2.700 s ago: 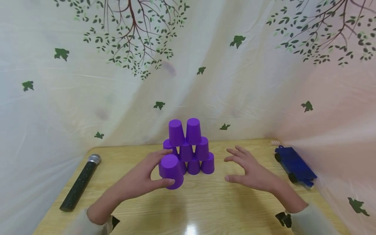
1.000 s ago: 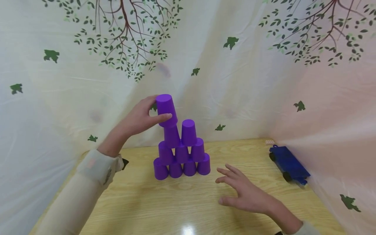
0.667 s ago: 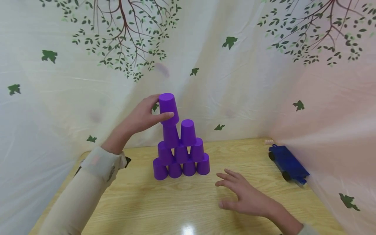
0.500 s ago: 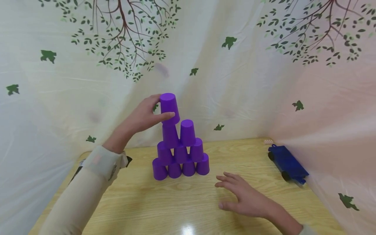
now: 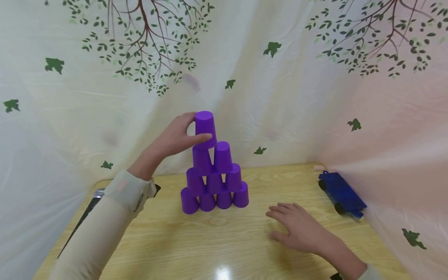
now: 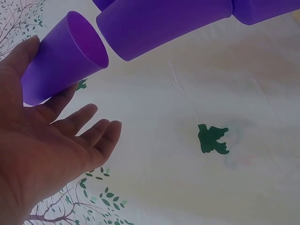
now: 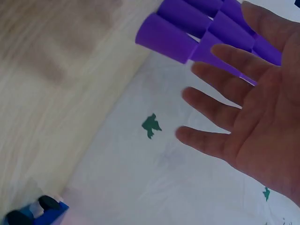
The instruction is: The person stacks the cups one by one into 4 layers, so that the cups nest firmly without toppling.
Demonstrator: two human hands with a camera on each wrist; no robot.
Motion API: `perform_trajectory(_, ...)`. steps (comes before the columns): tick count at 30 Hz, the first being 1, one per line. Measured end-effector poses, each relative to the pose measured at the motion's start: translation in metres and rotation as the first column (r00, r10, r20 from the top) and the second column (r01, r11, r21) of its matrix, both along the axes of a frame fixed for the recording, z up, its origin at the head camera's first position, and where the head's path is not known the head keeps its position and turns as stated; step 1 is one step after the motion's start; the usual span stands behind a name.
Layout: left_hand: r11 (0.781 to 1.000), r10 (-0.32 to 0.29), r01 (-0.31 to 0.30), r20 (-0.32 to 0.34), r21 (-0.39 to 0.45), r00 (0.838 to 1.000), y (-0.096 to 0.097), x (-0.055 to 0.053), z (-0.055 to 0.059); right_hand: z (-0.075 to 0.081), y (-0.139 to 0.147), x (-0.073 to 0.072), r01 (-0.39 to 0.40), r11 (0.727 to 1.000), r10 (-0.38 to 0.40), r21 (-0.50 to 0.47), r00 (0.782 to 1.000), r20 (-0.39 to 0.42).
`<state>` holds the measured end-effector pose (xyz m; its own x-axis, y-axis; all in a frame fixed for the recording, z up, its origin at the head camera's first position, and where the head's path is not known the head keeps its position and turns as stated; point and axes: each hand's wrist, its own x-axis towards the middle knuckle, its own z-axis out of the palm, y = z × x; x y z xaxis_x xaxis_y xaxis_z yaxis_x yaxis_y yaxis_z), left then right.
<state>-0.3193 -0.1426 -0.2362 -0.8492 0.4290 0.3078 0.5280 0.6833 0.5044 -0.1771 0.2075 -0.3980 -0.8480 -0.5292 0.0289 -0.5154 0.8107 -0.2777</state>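
A purple cup (image 5: 205,126), upside down, is pinched between the thumb and fingers of my left hand (image 5: 176,134). It stands above the two upside-down cups of the third row, the left cup (image 5: 202,161) and the right cup (image 5: 223,157). In the left wrist view a thin gap shows between the held cup's rim (image 6: 89,40) and the cup beside it. Below are a middle row of three cups (image 5: 214,183) and a bottom row of several cups (image 5: 224,199). My right hand (image 5: 301,229) hovers over the table right of the stack, fingers extended, holding nothing.
A dark microphone (image 5: 91,204) lies on the left of the wooden table (image 5: 210,241), partly hidden by my left sleeve. At the right edge sits a blue toy vehicle (image 5: 341,194). A cloth printed with leaves and branches (image 5: 297,97) hangs behind the table.
My left hand has lifted the cup from in front of the stack to above its top, then shifted it slightly right toward the middle. My right hand dropped lower, then moved slightly right.
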Motion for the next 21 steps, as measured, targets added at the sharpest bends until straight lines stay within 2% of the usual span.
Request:
perform_trajectory(8, 1.0, -0.013, 0.013, 0.008, -0.01, 1.0, 0.006, -0.002, -0.001, 0.009, 0.011, -0.003, 0.005, 0.998, -0.004, 0.065, 1.0, -0.01)
perform_trajectory(21, 1.0, -0.009, 0.01, 0.026, -0.021, 1.0, 0.009, -0.003, -0.005, 0.008, 0.014, -0.001, 0.015, 0.998, -0.018, 0.066, 0.998, 0.054)
